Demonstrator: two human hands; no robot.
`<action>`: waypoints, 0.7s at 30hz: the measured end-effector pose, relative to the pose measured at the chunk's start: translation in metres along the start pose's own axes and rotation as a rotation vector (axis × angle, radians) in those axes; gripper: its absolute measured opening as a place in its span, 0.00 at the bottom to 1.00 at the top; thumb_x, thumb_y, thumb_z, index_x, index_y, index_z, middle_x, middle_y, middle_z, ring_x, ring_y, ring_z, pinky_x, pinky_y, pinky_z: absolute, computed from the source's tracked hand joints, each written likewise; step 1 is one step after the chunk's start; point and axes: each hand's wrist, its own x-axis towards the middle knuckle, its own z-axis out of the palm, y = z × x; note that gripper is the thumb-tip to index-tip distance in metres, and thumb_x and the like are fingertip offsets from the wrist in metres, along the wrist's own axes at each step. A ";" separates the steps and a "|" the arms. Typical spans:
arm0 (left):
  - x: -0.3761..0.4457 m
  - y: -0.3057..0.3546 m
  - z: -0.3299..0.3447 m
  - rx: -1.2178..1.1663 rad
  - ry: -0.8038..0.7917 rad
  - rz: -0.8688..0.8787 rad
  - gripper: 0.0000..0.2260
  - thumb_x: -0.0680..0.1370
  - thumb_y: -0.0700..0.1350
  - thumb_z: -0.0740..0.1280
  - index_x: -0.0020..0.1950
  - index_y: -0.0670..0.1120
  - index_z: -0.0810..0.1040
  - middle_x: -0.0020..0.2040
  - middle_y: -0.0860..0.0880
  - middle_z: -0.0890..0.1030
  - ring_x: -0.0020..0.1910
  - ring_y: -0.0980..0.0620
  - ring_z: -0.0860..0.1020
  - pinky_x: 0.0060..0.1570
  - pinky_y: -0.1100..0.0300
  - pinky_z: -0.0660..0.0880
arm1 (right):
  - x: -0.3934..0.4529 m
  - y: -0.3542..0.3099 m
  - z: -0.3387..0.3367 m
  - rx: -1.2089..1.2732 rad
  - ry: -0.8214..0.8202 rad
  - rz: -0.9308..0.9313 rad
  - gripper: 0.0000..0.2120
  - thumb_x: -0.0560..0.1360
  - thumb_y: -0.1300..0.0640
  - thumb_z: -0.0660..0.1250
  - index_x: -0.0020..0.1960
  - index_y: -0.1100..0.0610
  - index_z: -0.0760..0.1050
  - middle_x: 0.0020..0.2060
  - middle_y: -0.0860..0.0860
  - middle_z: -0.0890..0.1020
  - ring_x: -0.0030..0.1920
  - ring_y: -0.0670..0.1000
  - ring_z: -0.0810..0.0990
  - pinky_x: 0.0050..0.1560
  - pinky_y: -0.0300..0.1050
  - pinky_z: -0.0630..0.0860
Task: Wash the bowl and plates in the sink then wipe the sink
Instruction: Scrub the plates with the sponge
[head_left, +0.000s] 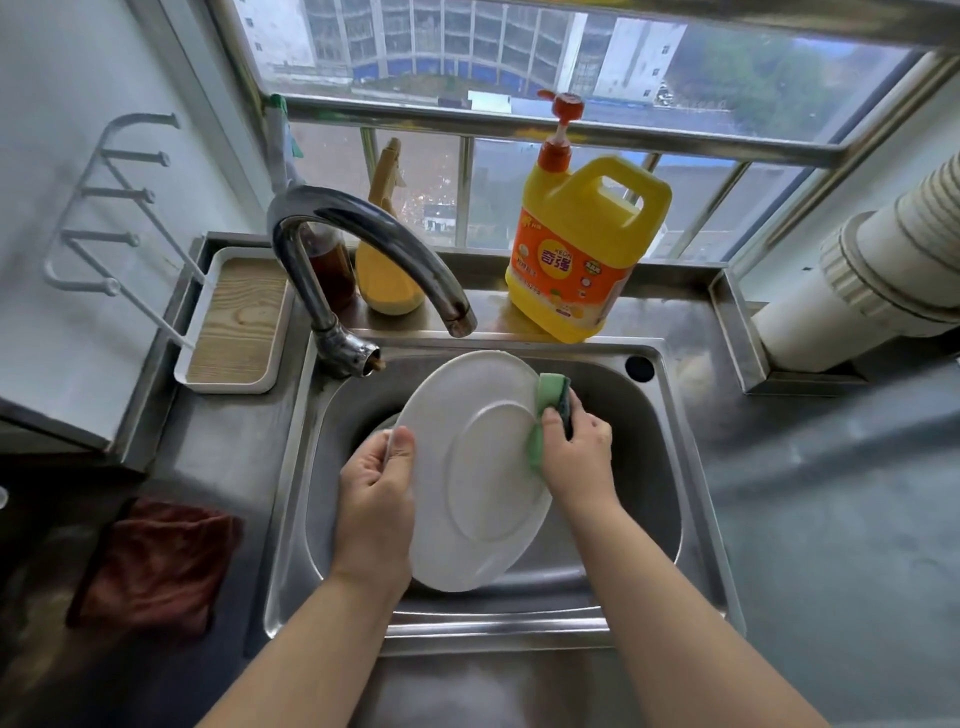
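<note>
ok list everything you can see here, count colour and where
plate: 1, white, held tilted over the sink
sponge: 1, green, against the plate's right rim
sink: 1, steel, centre
tap: 1, chrome, behind the sink, left
detergent jug: 1, yellow with orange pump, ledge behind the sink
spray bottle: 1, yellow, behind the tap
tray: 1, white with wood base, left of the tap
cloth: 1, dark red, counter left
left hand: grips the plate's left rim
right hand: holds the sponge

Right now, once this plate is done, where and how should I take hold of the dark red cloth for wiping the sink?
Pinch the dark red cloth at a raised fold near its middle, coming straight down with the left hand; it lies flat and crumpled on the counter left of the steel sink.
</note>
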 end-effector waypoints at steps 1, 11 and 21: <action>0.000 -0.001 0.000 -0.022 0.005 -0.019 0.15 0.83 0.47 0.58 0.38 0.45 0.74 0.30 0.50 0.77 0.30 0.54 0.73 0.32 0.60 0.71 | -0.006 -0.001 0.000 -0.066 0.022 -0.024 0.24 0.80 0.49 0.57 0.76 0.49 0.59 0.70 0.56 0.60 0.70 0.57 0.59 0.72 0.52 0.58; 0.009 0.004 0.002 -0.094 0.061 -0.104 0.13 0.83 0.48 0.57 0.45 0.46 0.77 0.34 0.49 0.83 0.32 0.53 0.81 0.29 0.59 0.78 | -0.074 0.003 0.018 -0.320 -0.121 -0.737 0.26 0.77 0.42 0.55 0.74 0.42 0.59 0.68 0.47 0.58 0.65 0.51 0.60 0.69 0.45 0.57; -0.002 0.006 0.003 -0.063 0.028 -0.143 0.13 0.83 0.48 0.57 0.45 0.46 0.78 0.33 0.52 0.82 0.32 0.56 0.80 0.33 0.59 0.76 | -0.036 0.031 -0.027 -0.166 0.037 -0.496 0.26 0.72 0.60 0.71 0.69 0.51 0.71 0.61 0.51 0.78 0.57 0.53 0.75 0.62 0.46 0.70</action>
